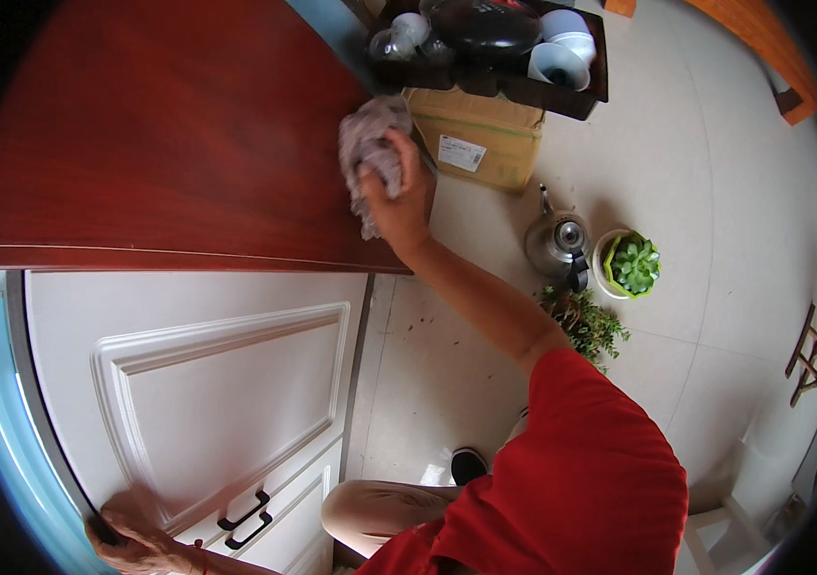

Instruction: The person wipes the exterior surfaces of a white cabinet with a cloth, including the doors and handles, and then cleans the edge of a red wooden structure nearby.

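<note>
My right hand (403,205) holds a crumpled greyish cloth (372,140) at the right-hand edge of a glossy reddish-brown wooden top (186,136). Part of the cloth lies on the wood; fingers and thumb press into its folds. Below the top is a white cabinet (229,402) with moulded panels and two black handles (245,519). At the lower left, my left hand (132,543) grips the cabinet's dark side edge, with some fingertips hidden behind it. A red string circles that wrist.
Beyond the cloth, a cardboard box (484,133) bears a label, near a dark crate (480,79) of cups and containers. A metal kettle (558,241), a potted succulent (632,264) and a leafy plant (588,323) stand on the tiled floor (674,374). Wooden furniture (760,43) is upper right.
</note>
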The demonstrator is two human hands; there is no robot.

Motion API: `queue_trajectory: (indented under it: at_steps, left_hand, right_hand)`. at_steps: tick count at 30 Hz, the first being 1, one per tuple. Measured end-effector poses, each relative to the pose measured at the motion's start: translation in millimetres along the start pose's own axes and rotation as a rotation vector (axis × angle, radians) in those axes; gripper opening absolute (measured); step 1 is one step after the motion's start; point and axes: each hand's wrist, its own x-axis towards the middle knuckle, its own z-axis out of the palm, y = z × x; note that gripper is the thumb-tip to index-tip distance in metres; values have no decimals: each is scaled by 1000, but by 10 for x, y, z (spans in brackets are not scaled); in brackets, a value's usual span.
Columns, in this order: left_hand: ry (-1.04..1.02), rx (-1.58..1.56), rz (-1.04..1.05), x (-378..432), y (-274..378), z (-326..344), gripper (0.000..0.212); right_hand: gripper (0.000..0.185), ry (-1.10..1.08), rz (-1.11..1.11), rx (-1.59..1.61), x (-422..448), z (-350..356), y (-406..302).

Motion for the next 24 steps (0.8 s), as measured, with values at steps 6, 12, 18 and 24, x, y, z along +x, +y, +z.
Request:
queue_trajectory:
  at_steps: [6,12,18,24]
  left_hand:
    - [11,-23,-11,-14,34,64,48]
    - [-26,-182,-64,-62,21,2,46]
    - [-93,-128,-15,-56,79,-113,57]
    - [-57,-126,-93,22,268,-122,40]
  right_hand:
    - [59,157,184,-137,-402,-106,1092]
    - [60,95,982,58,-610,-434,1351]
    - [57,-99,866,157,-835,-299,370]
    - [54,-70,-34,16,-127,224,-1232]
